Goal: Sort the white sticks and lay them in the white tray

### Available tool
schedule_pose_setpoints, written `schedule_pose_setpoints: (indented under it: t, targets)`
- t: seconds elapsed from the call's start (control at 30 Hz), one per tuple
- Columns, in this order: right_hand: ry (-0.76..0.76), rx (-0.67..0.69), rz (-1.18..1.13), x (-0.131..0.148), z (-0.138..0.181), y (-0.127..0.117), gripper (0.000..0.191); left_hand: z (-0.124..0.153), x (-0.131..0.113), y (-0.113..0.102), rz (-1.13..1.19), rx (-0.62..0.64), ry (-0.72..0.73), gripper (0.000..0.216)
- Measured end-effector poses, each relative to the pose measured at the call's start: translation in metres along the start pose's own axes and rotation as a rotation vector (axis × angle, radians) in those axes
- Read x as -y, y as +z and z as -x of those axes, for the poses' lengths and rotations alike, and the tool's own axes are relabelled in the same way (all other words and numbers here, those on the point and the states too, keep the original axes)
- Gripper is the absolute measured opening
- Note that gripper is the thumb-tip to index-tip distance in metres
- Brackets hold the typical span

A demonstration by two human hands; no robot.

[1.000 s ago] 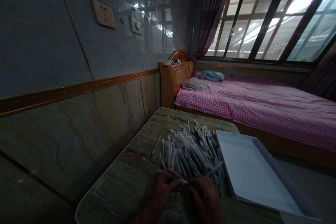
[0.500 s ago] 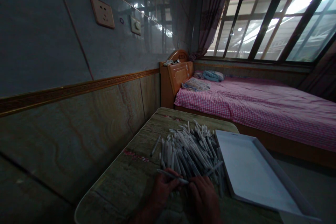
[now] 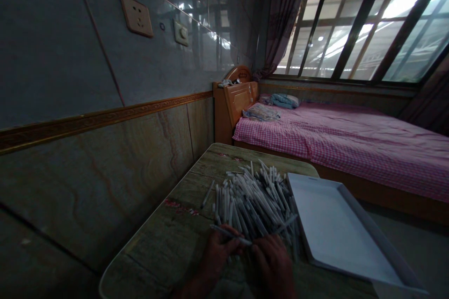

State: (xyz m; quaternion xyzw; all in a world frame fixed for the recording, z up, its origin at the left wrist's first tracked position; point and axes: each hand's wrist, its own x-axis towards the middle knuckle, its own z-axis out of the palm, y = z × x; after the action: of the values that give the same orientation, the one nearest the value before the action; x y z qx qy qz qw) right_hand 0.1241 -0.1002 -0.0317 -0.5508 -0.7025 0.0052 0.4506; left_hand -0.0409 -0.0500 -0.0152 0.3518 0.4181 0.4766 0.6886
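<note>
One slim, whitish pen (image 3: 228, 233) lies slantwise between my two hands, just in front of a heap of similar pens (image 3: 254, 198). My left hand (image 3: 218, 250) is closed around the pen's middle, and the pen's far-left end sticks out past the fingers. At its right end, the fingertips of my right hand (image 3: 271, 257) pinch the pen. The fingers of the right hand are curled, and their undersides are hidden. A single pen (image 3: 208, 194) lies apart, left of the heap.
The heap rests on a wood-patterned table (image 3: 157, 243). To its right lies a shallow white tray (image 3: 336, 224). A tiled wall (image 3: 140, 159) runs along the left. Beyond the table stands a bed (image 3: 336, 135) with a pink checked cover, beneath a window (image 3: 351, 32).
</note>
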Motion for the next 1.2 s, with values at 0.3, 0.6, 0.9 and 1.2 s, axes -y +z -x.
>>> schedule_pose_setpoints:
  t: [0.3,0.6,0.9,1.2]
  targets:
    - [-0.058,-0.057,-0.064,-0.003,0.001,0.0,0.023,-0.001,0.002,-0.001,0.025,-0.093,0.042,0.05]
    - [0.037,-0.017,0.156,-0.016,0.0,-0.009,0.013,-0.002,0.008,-0.003,0.008,-0.105,0.076,0.053]
    - [-0.055,0.089,0.14,-0.009,0.003,-0.007,0.011,-0.004,0.01,-0.005,-0.016,-0.005,0.116,0.041]
    - [-0.099,0.065,0.113,-0.001,-0.003,-0.01,0.018,-0.001,-0.001,-0.008,-0.095,-0.157,0.187,0.045]
